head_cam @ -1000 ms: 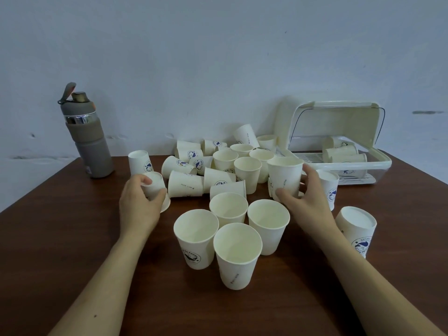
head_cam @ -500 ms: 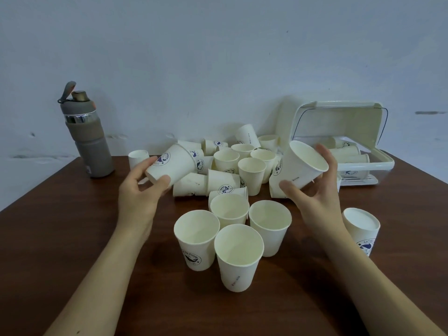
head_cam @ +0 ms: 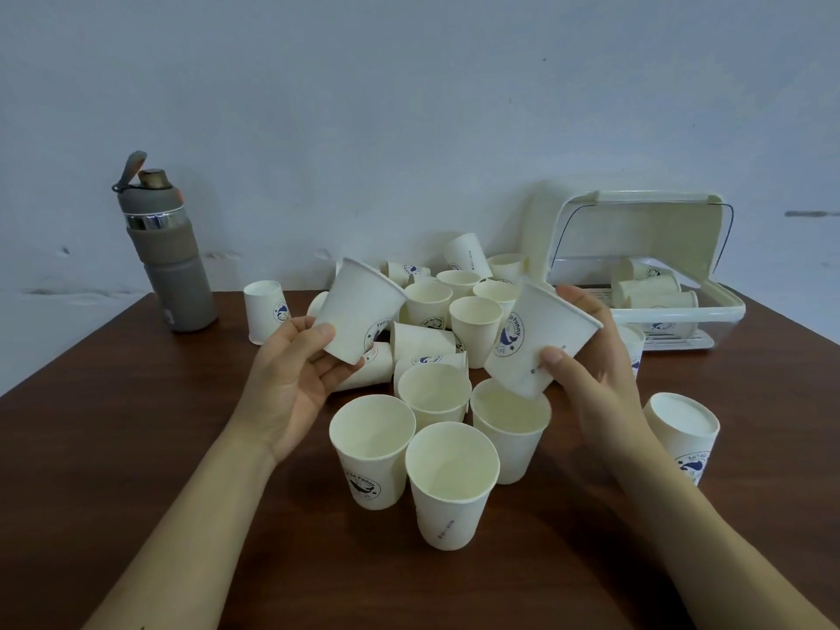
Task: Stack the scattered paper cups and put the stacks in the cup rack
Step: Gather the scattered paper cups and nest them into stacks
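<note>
My left hand (head_cam: 293, 377) grips one white paper cup (head_cam: 359, 309) by its base, lifted and tilted with its mouth up and to the right. My right hand (head_cam: 586, 370) holds a second paper cup (head_cam: 538, 341) with a blue logo, tilted and raised over the upright cups. Several upright cups (head_cam: 447, 482) stand in a cluster in front of me. Behind them, several cups (head_cam: 475, 320) are scattered standing and lying. The white cup rack (head_cam: 682, 313) sits at the back right with its lid up and a few cups lying inside.
A grey water bottle (head_cam: 166, 252) stands at the back left of the brown table (head_cam: 113, 447). One upside-down cup (head_cam: 684, 431) stands by my right forearm, another cup (head_cam: 266, 316) stands left of the pile. A pale wall closes the far side.
Both hands have lifted their cups off the table and brought them toward each other above the upright cluster. The left cup has turned mouth-up.
</note>
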`<state>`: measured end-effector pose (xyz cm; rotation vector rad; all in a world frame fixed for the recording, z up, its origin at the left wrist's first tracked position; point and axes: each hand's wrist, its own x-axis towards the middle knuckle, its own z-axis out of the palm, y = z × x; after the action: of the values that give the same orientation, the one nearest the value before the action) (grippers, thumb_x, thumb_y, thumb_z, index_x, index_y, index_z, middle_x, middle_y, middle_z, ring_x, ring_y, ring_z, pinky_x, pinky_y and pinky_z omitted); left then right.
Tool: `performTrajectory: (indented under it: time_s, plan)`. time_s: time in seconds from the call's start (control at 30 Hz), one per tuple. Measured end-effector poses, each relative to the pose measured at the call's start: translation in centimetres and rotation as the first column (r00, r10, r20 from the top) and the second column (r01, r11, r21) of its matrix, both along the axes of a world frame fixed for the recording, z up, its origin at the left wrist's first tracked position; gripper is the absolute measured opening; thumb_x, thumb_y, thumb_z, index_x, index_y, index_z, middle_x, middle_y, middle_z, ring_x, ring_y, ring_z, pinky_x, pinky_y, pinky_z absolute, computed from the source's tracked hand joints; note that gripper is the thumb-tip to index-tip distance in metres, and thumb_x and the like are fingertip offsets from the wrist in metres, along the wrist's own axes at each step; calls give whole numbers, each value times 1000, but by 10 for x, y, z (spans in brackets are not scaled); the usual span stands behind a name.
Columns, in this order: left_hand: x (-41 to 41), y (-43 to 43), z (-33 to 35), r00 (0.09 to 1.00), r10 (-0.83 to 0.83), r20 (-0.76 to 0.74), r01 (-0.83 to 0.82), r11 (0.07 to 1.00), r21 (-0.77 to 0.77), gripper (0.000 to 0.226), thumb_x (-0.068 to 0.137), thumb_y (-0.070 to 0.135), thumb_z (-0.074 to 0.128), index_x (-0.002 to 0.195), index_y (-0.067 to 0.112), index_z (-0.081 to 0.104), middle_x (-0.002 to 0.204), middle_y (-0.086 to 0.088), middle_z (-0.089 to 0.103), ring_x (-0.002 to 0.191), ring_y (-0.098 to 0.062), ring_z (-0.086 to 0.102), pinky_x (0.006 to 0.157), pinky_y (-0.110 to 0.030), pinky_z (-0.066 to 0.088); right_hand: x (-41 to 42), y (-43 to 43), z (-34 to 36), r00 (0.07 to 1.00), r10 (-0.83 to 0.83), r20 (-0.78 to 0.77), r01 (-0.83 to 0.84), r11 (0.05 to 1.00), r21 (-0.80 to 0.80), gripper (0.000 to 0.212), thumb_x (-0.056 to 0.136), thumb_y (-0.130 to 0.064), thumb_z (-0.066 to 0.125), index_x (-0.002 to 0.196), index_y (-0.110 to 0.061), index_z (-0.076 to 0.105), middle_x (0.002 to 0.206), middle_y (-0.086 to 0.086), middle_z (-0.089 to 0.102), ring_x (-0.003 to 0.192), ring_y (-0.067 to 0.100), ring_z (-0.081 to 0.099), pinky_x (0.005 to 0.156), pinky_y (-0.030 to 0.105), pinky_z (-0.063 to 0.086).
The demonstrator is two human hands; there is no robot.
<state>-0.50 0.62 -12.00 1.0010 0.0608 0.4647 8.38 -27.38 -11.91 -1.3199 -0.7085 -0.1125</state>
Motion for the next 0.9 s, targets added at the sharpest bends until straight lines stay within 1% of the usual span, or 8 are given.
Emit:
performTrajectory:
  time_s: [0.13,0.23,0.4,0.57,0.67,0.73,0.8,0.9]
  plan:
    - [0,4,-1,1000,7,14,-7,1000,26,36,71,21,72,102,13,53,108,-12,74,98,-26,73,76,-33,61,-2,-1,-1,997,52,51,-47,994,-95,68,80,-22,69,142,-15,43,122,-10,66,115,15,63,90,29,55]
    - [0,1,-1,1000,1,30,-3,998,70,27,78,14,62,104,12,54,107,-11,72,94,-22,73,83,-36,60,-2,-2,-2,996,69,53,-61,990,-131,73,76,-34,68,142,-14,45,131,1,63,121,19,61,96,34,53]
    - [-2,-5,1,998,-50,26,45,984,170,50,78,4,57,128,8,59,124,-19,64,112,-31,63,95,-45,55,2,-1,-6,994,82,72,-67,978,-199,68,76,-41,65,139,-19,49,127,3,63,119,14,60,96,27,49]
    - [-3,-9,0,997,-69,43,60,979,193,48,76,-2,57,123,6,61,130,-31,60,122,-43,60,93,-43,57,5,3,-13,994,111,21,-107,984,-146,61,85,-42,56,138,-12,52,121,17,61,108,26,56,93,43,44]
    - [-5,-12,1,997,-73,39,63,975,212,46,75,-3,59,120,7,63,119,-21,68,114,-36,65,93,-42,58,5,4,-12,999,27,26,-23,989,-143,61,90,-56,50,132,-12,57,120,15,64,109,31,56,90,50,44]
    - [-5,-15,0,995,-90,38,77,964,254,46,75,-2,62,120,9,65,119,-17,71,114,-37,65,99,-49,54,7,5,-13,999,-27,33,32,987,-156,63,91,-64,46,128,-16,61,117,10,67,110,28,59,92,52,45]
    - [-6,-18,-1,995,-95,29,82,954,290,48,73,1,69,120,9,66,121,-18,70,118,-39,63,104,-53,49,9,5,-13,998,-59,31,64,984,-163,56,93,-59,41,125,-19,64,114,8,68,108,22,61,94,55,46]
    - [-6,-21,0,996,-87,0,82,939,333,57,63,14,79,119,9,67,119,-15,72,112,-32,67,100,-47,51,10,6,-13,997,-75,26,79,983,-168,52,93,-56,38,121,-21,65,112,7,69,106,21,62,94,56,46]
